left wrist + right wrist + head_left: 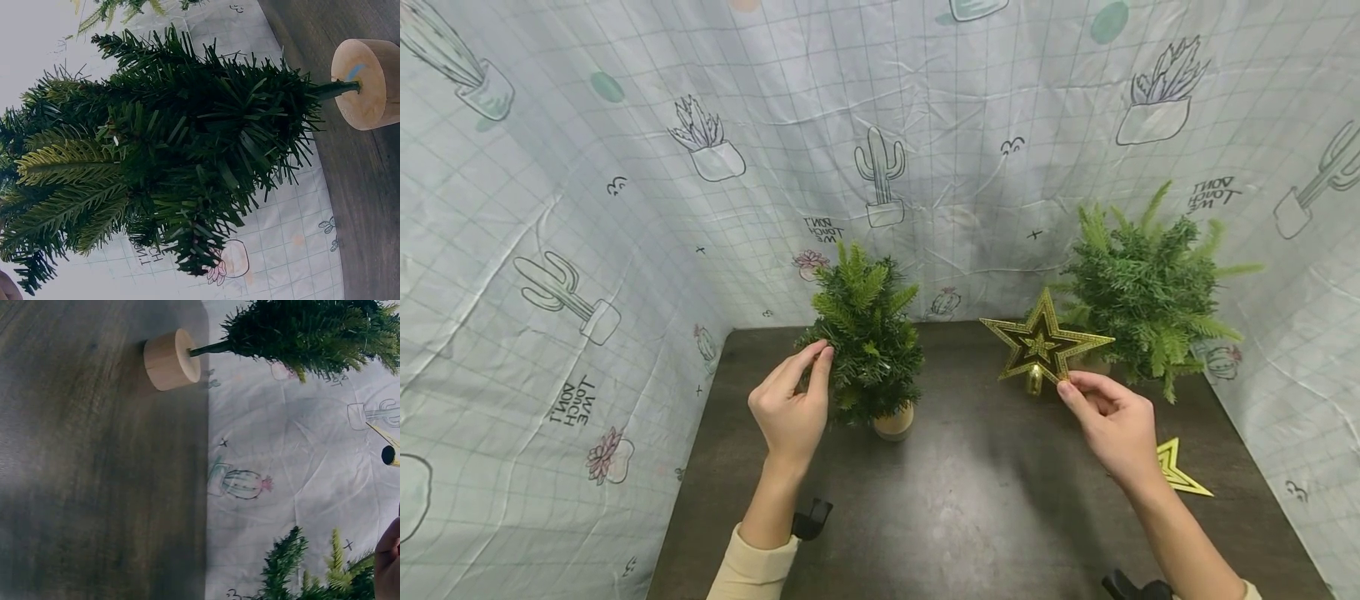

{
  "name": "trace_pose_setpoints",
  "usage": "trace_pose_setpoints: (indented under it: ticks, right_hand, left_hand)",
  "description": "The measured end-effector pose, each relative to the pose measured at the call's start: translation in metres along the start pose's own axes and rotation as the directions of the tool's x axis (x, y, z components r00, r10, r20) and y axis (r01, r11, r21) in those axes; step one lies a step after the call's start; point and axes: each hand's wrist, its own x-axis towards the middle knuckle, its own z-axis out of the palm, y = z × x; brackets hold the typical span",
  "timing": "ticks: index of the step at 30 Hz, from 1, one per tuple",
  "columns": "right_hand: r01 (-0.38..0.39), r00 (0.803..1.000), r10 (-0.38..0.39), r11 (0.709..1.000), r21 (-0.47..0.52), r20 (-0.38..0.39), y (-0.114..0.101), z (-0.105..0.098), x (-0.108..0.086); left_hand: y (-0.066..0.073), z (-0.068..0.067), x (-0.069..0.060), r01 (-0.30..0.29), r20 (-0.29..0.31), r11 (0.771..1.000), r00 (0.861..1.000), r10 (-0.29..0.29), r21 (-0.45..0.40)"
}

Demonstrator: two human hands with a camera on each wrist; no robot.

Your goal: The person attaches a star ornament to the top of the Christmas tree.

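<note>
A small artificial Christmas tree [868, 333] with a round wooden base [893, 423] stands on the table. At its left side my left hand [790, 408] pinches a branch tip between thumb and fingers. Part of that hand shows at the lower left corner in the left wrist view, beside the needles. My right hand [1112, 421] pinches the lower right point of a gold star tree topper [1042, 340], held up in front of the second tree. The star has glittery edges, a dark inner band and a short gold tube [1034, 382] below.
A second green tree [1150, 292] stands at the back right. Another yellow-gold star [1180, 473] lies on the dark wooden table [955, 508], partly hidden by my right forearm. A printed cactus curtain [955, 183] surrounds the table's back and sides.
</note>
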Motion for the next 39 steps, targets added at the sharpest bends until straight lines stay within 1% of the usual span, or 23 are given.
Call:
trace_pose_setpoints:
  ticks: [7, 14, 20, 27, 30, 33, 35, 39]
  right_hand:
    - [0.04, 0.999, -0.039, 0.999, 0.009, -0.02, -0.013, 0.003, 0.007]
    - [0.07, 0.997, -0.068, 0.996, 0.056, -0.045, -0.026, 0.008, 0.014]
    - [0.124, 0.992, -0.122, 0.99, 0.063, -0.031, -0.033, 0.009, 0.021]
    - [0.141, 0.99, -0.139, 0.987, 0.078, -0.031, -0.042, 0.013, 0.031]
    - [0.164, 0.986, -0.162, 0.983, 0.087, -0.033, -0.049, 0.016, 0.035]
    - [0.201, 0.98, -0.2, 0.975, 0.097, -0.019, -0.057, 0.019, 0.04]
    - [0.215, 0.977, -0.215, 0.969, 0.12, -0.013, -0.062, 0.021, 0.042]
    - [0.241, 0.97, -0.242, 0.961, 0.133, -0.01, -0.07, 0.024, 0.048]
  left_hand:
    - [-0.001, 0.0, -0.001, 0.003, 0.001, 1.0, 1.0, -0.003, 0.005]
    - [-0.001, 0.001, -0.001, -0.001, -0.001, 1.0, 1.0, 0.001, 0.0]
    - [-0.001, 0.001, -0.001, -0.001, -0.003, 1.0, 1.0, 0.001, -0.003]
    - [0.0, 0.0, -0.001, 0.0, -0.004, 1.0, 1.0, 0.0, -0.012]
    - [0.0, 0.0, -0.001, 0.001, -0.006, 1.0, 1.0, -0.001, -0.012]
    - [0.0, 0.0, -0.001, 0.003, -0.006, 1.0, 1.0, -0.003, -0.008]
    - [0.0, 0.0, 0.0, 0.004, -0.005, 1.0, 1.0, -0.004, -0.008]
    - [0.0, -0.001, 0.0, 0.007, 0.007, 1.0, 1.0, -0.007, -0.013]
